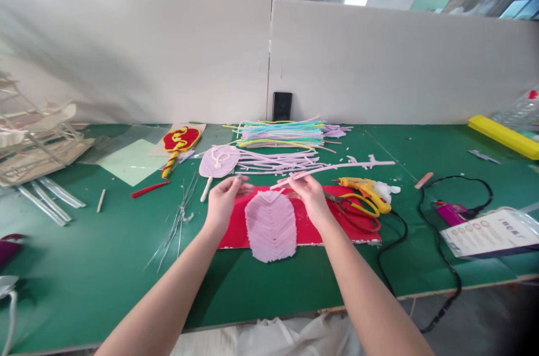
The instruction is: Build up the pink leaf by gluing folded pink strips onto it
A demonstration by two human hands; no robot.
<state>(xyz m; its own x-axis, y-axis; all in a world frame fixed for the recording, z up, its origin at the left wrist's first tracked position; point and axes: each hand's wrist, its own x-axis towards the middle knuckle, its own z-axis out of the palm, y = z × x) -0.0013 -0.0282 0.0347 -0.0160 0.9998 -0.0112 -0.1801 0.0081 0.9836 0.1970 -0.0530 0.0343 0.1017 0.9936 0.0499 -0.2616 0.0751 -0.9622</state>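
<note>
My right hand (309, 194) pinches a pale pink pipe cleaner (279, 183) between thumb and fingers, above the top edge of a leaf-shaped panel. This panel (272, 227) is made of pink pipe cleaner pieces laid in slanting rows, and it overlaps the front edge of a red sheet (236, 232). My left hand (227, 199) is to the left of the panel's top, thumb and forefinger pressed together; whether something small is between them I cannot make out. Toward the right the held pipe cleaner runs close to other pink strands, so its far end is unclear.
Behind lie a pink fan (219, 161), pink pipe cleaners (282, 161) and a multicoloured bundle (278, 134). Scissors (357, 211) and a yellow glue gun (368, 193) with a black cord are right. Thin wires (179, 221) and a red-yellow fan (181, 140) are left. A phone (282, 106) leans on the partition.
</note>
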